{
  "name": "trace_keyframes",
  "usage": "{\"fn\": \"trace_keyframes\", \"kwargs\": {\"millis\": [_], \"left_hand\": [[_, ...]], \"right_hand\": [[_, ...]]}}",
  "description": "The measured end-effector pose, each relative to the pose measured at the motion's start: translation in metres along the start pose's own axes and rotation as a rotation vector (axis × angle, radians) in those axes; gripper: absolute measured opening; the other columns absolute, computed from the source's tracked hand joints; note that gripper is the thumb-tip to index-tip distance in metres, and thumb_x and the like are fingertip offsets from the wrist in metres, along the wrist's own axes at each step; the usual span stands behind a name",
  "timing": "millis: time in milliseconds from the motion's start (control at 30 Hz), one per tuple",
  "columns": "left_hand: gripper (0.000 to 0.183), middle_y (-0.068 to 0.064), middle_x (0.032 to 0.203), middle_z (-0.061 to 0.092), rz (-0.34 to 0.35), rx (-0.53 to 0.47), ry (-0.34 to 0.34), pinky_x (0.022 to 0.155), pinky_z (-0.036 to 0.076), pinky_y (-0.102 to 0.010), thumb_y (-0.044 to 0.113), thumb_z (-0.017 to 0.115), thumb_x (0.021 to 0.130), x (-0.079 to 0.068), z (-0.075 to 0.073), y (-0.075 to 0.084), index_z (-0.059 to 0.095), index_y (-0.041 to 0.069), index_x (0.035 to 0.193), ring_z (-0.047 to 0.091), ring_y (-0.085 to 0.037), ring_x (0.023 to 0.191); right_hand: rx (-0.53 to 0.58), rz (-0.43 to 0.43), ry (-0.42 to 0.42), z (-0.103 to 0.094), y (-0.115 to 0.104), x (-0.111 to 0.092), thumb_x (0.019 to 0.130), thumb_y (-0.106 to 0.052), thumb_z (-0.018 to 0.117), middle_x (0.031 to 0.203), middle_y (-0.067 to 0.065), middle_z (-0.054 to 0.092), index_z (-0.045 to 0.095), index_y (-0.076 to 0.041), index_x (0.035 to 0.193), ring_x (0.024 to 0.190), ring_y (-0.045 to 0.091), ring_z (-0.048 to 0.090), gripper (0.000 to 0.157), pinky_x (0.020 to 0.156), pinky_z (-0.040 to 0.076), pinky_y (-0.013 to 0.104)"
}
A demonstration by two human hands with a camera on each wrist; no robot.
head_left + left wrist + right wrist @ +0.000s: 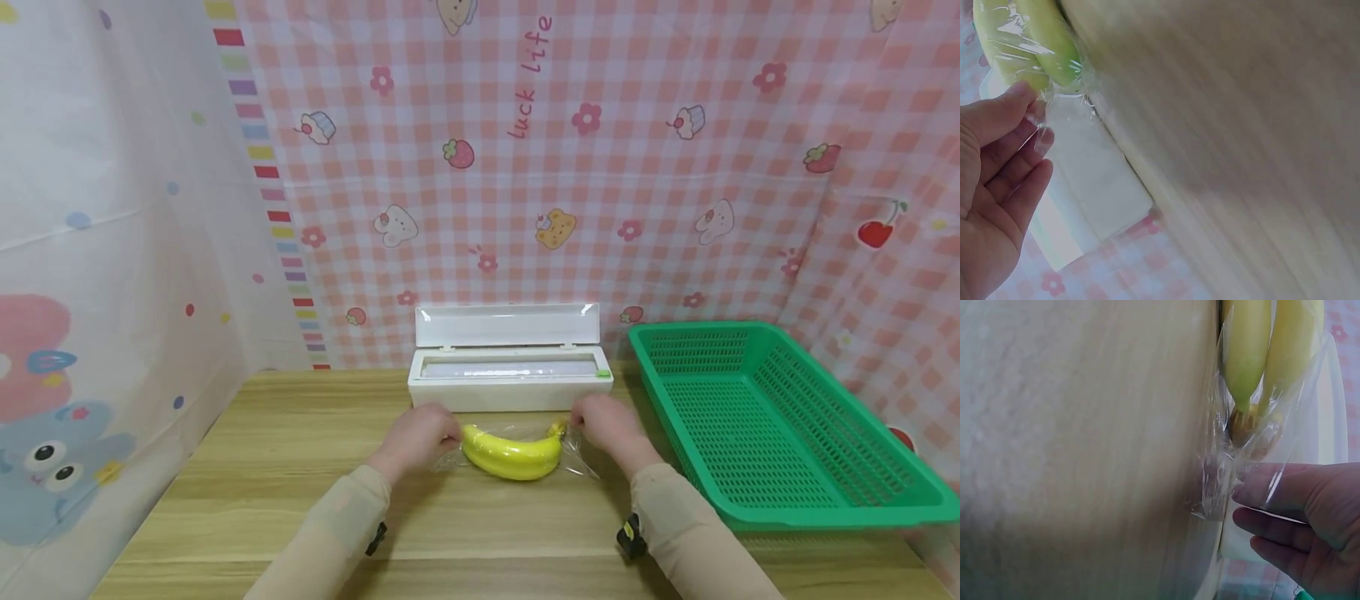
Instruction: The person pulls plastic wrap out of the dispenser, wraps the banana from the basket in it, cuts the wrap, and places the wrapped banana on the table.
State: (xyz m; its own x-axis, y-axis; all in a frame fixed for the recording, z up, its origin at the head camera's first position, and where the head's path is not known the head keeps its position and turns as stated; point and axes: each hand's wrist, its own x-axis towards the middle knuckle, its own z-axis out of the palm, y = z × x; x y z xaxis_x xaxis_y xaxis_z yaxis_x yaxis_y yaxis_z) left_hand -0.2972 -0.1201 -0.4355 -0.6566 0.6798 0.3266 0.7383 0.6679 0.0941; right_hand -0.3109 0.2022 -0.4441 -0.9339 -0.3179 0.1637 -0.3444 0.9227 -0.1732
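A small bunch of bananas [512,457], at least two joined at the stem, lies wrapped in clear cling film [577,457] in the middle of the wooden table. At the tip end, my left hand [422,435] pinches the film; its thumb and fingertips are right by the bananas [1054,56] in the left wrist view. My right hand [611,423] is at the stem end, with film [1210,481] between thumb and fingers in the right wrist view. Directly behind the bananas stands a white cling film dispenser [510,396] with its lid raised.
A green plastic basket [757,518] stands on the right of the table [285,467], close to my right forearm. Behind the table hangs a pink checked curtain [510,192], and a white printed cloth [150,250] hangs on the left.
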Motion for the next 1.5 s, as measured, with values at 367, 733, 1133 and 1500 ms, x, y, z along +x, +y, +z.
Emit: {"fn": "trace_keyframes", "kwargs": {"millis": [367, 733, 1133, 1500], "left_hand": [[0.01, 0.007, 0.075, 0.065, 0.035, -0.035, -0.038, 0.069, 0.052, -0.03, 0.012, 0.076, 0.087, -0.001, -0.01, 0.0, 0.074, 0.013, 0.077, 0.057, -0.01, 0.072], [0.031, -0.005, 0.111, 0.071, -0.04, -0.085, -0.043, 0.098, 0.05, -0.041, 0.023, 0.078, 0.086, 0.011, -0.015, 0.006, 0.073, 0.007, 0.111, 0.064, -0.024, 0.106], [0.046, -0.005, 0.118, 0.069, -0.047, -0.063, -0.109, 0.096, 0.051, -0.038, 0.022, 0.086, 0.076, 0.017, 0.001, 0.018, 0.071, 0.011, 0.118, 0.062, -0.023, 0.109], [0.032, 0.0, 0.105, 0.071, 0.018, -0.031, -0.091, 0.091, 0.052, -0.035, 0.01, 0.085, 0.075, 0.018, 0.001, 0.019, 0.074, 0.012, 0.105, 0.064, -0.02, 0.098]], "right_hand": [[0.017, 0.048, 0.012, -0.013, -0.011, -0.008, 0.085, -0.009, 0.071, 0.083, 0.0, 0.07, 0.075, -0.015, 0.083, 0.075, 0.022, 0.063, 0.007, 0.064, 0.054, 0.042], [0.229, -0.072, 0.009, -0.024, -0.048, -0.018, 0.087, -0.018, 0.076, 0.101, 0.006, 0.073, 0.075, -0.007, 0.104, 0.097, 0.027, 0.066, 0.021, 0.087, 0.054, 0.046], [0.132, -0.226, -0.005, -0.011, -0.068, -0.024, 0.078, -0.022, 0.084, 0.091, -0.002, 0.068, 0.074, -0.011, 0.098, 0.083, 0.018, 0.062, 0.025, 0.076, 0.054, 0.037], [0.09, -0.272, 0.022, -0.009, -0.071, -0.025, 0.077, -0.018, 0.085, 0.099, 0.001, 0.069, 0.074, -0.012, 0.099, 0.091, 0.022, 0.063, 0.026, 0.081, 0.055, 0.04]]}}
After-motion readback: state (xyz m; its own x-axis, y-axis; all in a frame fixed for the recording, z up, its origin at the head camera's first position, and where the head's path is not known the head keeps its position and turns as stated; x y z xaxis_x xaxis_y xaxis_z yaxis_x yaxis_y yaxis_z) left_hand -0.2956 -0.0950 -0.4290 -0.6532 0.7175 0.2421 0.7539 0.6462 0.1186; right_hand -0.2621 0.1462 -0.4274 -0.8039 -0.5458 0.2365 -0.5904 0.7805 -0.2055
